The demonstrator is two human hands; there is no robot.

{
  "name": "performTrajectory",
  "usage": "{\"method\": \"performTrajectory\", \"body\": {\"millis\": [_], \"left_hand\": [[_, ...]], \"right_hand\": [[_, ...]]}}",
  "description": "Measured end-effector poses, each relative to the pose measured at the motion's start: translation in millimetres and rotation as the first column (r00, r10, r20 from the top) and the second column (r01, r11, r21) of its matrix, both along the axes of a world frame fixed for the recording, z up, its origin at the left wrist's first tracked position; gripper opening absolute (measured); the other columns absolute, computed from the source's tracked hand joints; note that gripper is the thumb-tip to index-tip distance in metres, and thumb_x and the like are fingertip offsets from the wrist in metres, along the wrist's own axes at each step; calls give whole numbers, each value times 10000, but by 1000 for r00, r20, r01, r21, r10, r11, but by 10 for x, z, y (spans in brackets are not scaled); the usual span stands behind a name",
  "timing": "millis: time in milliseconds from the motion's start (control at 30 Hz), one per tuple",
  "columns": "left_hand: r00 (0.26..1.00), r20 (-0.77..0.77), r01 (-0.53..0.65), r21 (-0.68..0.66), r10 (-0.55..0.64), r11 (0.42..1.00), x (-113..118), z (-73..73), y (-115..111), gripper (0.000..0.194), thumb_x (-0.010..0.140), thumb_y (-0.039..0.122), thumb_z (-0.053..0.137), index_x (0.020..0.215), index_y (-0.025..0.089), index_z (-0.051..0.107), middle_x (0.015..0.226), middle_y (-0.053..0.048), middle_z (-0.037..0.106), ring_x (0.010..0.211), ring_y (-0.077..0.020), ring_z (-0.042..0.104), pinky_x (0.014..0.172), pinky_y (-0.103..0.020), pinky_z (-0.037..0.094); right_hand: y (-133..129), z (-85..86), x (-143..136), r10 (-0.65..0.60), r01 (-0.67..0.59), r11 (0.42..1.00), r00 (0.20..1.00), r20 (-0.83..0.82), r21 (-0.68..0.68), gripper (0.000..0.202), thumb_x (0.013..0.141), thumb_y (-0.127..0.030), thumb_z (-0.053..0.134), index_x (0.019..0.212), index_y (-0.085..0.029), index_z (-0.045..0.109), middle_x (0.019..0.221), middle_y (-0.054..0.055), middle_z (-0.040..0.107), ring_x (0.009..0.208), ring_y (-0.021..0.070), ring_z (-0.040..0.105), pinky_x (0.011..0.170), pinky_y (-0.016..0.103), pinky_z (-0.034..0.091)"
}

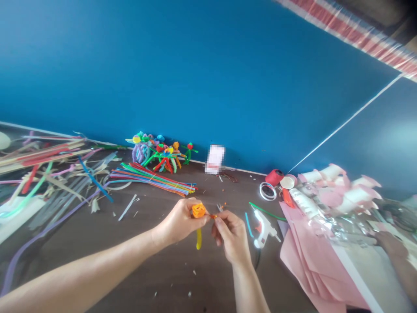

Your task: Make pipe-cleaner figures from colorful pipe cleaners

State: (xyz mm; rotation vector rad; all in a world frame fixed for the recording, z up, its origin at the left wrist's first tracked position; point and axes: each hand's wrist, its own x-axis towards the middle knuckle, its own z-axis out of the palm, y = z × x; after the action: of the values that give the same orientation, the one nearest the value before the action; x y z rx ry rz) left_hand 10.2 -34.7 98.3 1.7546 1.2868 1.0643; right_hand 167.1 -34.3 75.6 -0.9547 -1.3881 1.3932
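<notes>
An orange coiled pipe-cleaner piece (198, 211) is pinched between the fingers of my left hand (180, 221) above the middle of the dark table. From under that hand hangs a yellow pipe-cleaner end (199, 239). Just to the right, my right hand (232, 234) has thumb and forefinger closed on a thin orange-red strand (213, 216) that runs toward the orange coil. Whether the strand joins the coil is hard to tell. To the right of my right hand lies a white glue gun (265, 228), beside a short blue strip (249, 224).
Bundled colored pipe cleaners (156, 179) and small pipe-cleaner figures (166, 154) lie beyond my hands. Loose strips (65, 174) cover the left. Pink sheets (312, 261), white-and-pink rolls (345, 191) and clear tape (267, 191) are at right. Another person's hand (394, 252) shows at far right.
</notes>
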Motion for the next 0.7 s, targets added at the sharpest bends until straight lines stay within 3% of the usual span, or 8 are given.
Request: {"method": "performTrajectory", "body": {"millis": [333,700], "left_hand": [[991,-133,-7,197,33,980,11,50,-7,142,681,167,541,550,143,589,526,4,524,571,-110,453,559,-214,337],[982,-188,24,257,26,966,-18,37,-27,151,687,164,521,544,158,569,513,10,505,581,-114,427,579,-226,317]], "right_hand": [[-4,0,-13,-26,26,1000,999,27,-4,172,751,-323,545,704,-159,553,445,-57,499,319,31,369,304,137,277],[-27,81,-33,-28,26,1000,995,91,15,185,750,-320,535,660,-158,523,446,-56,492,322,34,376,302,142,286]]}}
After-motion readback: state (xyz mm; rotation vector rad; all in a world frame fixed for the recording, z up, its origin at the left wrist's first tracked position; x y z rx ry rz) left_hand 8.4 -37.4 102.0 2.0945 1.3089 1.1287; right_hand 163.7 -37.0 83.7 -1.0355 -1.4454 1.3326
